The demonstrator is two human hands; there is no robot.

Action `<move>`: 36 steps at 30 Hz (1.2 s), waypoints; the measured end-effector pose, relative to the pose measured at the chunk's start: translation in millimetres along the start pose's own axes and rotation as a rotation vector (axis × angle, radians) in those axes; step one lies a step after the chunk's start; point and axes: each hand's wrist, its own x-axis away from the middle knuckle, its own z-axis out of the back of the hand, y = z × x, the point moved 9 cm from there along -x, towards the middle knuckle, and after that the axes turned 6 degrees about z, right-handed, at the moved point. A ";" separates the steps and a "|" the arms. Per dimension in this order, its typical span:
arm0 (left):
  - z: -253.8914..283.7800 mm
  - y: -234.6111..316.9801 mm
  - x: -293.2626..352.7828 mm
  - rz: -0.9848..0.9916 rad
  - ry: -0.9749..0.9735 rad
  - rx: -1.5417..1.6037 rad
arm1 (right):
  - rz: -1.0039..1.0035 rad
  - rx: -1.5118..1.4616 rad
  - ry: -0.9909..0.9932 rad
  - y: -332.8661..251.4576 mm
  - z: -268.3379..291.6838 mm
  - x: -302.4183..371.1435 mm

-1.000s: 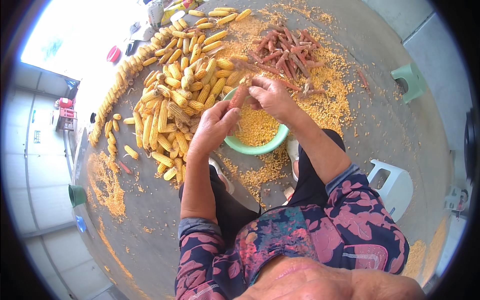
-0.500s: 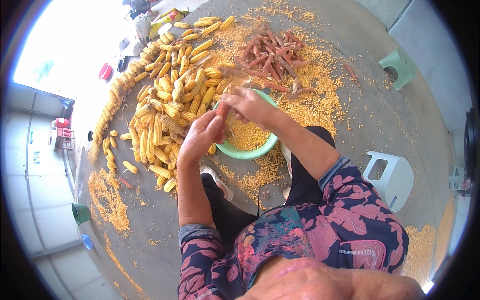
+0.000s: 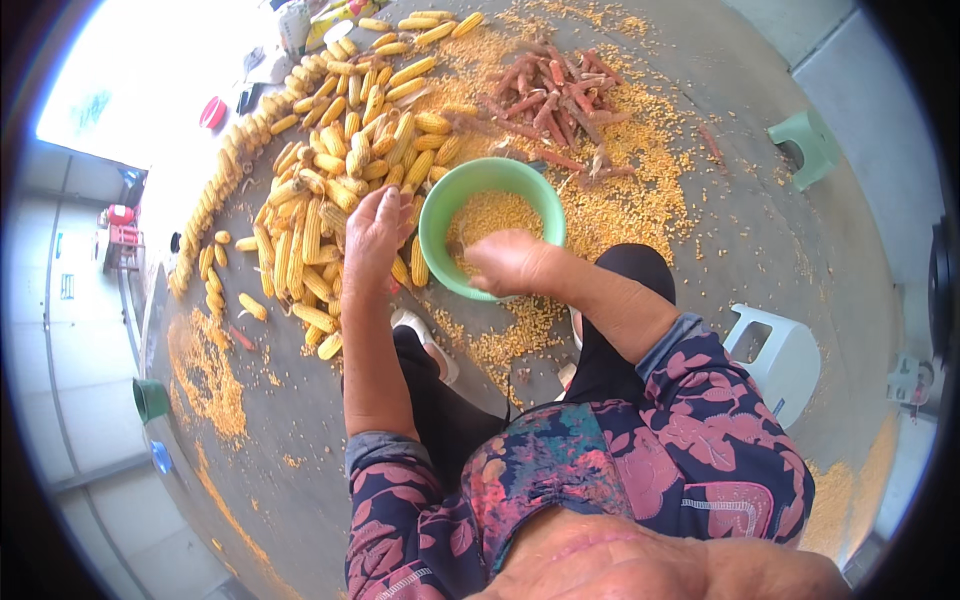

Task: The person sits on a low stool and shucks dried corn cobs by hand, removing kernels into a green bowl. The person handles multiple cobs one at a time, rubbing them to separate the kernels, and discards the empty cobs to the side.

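Note:
A light green bowl holding loose yellow kernels stands on the floor between my feet. My right hand is over its near part, palm down, with the fingers bent toward the kernels and mostly hidden. Left of the bowl, beside the heap of yellow corn cobs, my left hand is raised with its fingers curled together. What those fingers hold, if anything, is hidden. A small reddish bit shows beside the left wrist; I cannot tell whether it belongs to a corncob in the hand.
Stripped red corncobs lie piled beyond the bowl, with kernels scattered around them. A white stool stands at my right, a green stool farther off. At the left are a dark green bucket and more spilled kernels.
My hands were together over the bowl on a stripped red corncob. They have parted: the left moved left, out from over the bowl, and the right came down into it. The view shifted slightly.

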 end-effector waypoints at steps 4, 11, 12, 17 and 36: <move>18.2 -16.1 -17.3 0.032 0.061 0.046 | 0.090 0.031 -0.126 -25.0 -42.7 -2.3; 121.3 -123.4 -46.8 0.252 0.344 -0.076 | 0.198 0.044 -0.113 -58.6 -50.4 2.8; 136.5 -146.5 -48.7 0.308 0.389 -0.135 | 0.193 0.056 -0.098 -58.9 -50.3 1.0; 127.5 -275.8 -52.4 0.492 0.484 -0.742 | 0.174 0.140 -0.129 -47.7 -56.3 -7.5; 63.0 -360.0 -68.3 0.344 0.660 -0.630 | 0.243 0.141 -0.121 -64.3 -73.9 -17.9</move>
